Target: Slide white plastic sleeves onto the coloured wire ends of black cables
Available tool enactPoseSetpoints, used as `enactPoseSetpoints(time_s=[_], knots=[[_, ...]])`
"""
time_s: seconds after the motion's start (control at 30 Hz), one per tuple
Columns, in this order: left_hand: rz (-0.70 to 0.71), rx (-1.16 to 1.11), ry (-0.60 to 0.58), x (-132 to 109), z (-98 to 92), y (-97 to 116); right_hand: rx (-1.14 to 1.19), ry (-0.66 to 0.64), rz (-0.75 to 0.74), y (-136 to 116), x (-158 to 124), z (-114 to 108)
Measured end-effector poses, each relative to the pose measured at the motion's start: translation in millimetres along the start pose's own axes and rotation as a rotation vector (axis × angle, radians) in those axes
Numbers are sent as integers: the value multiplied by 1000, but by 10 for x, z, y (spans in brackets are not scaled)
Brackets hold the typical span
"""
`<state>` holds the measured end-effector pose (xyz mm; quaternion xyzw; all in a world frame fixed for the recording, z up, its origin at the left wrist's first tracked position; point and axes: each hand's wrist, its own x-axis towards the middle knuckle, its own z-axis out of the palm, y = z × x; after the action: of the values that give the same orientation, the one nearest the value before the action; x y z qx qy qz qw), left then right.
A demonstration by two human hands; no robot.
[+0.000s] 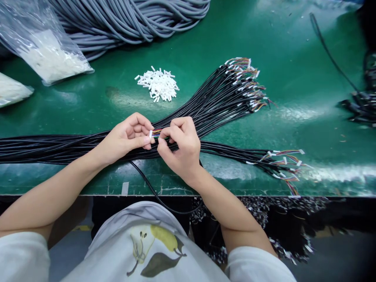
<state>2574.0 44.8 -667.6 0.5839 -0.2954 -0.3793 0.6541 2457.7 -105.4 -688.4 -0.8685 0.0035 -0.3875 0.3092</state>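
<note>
Between thumb and fingers, my left hand (129,135) pinches a small white connector (150,134). Thin coloured wires (157,132) run from it toward my right hand (182,147), whose thumb and fingertips are closed at the wires. What exactly the right fingertips grip is partly hidden. Both hands are above a long bundle of black cables (58,149) lying across the table. Toward the right the cables part into a thick upper fan (211,94) and a thinner lower group (235,152), ending in coloured wires and white connectors.
A pile of small white pieces (160,84) lies beyond my hands. Clear plastic bags (53,55) with pale parts and a grey cable coil (132,19) are at the upper left. More black cables (361,105) lie far right. The green table (293,129) ends just before my body.
</note>
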Motion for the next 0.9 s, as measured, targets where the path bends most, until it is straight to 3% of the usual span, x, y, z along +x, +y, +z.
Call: enactPoseSetpoints(time_s=[0.53, 0.73, 0.9], knots=[[-67, -101, -38, 27, -33, -38, 40, 61, -69, 35, 14, 1], [-218, -134, -17, -14, 36, -8, 0, -15, -64, 19, 24, -67], [-147, -310, -114, 106, -73, -136, 21, 12, -123, 74, 46, 37]])
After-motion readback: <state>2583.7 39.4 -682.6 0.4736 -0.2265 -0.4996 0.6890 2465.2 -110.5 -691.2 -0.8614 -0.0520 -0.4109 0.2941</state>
